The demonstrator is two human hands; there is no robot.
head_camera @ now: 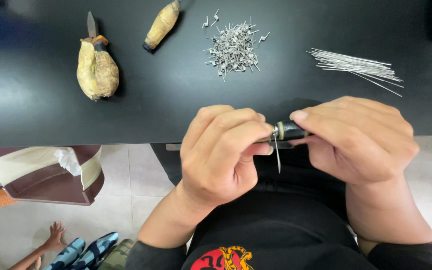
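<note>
My right hand (pixel 358 137) grips a small black cylindrical tool (pixel 290 131) with a metal tip, held level at the table's near edge. My left hand (pixel 223 150) is closed at the tool's tip, pinching a thin straight wire (pixel 277 156) that hangs down from it. Both hands meet just in front of my body. On the black table (pixel 51 110) beyond them lies a heap of small coiled wire pieces (pixel 233 48), and to the right a bundle of straight wires (pixel 358 67).
At the far left lies a tool with a bulky tape-wrapped handle and a blade (pixel 96 67), and a second wrapped handle (pixel 162 24) beside it. A maroon and cream bin (pixel 51 175) stands on the tiled floor at left. Another person's foot (pixel 53 235) shows below.
</note>
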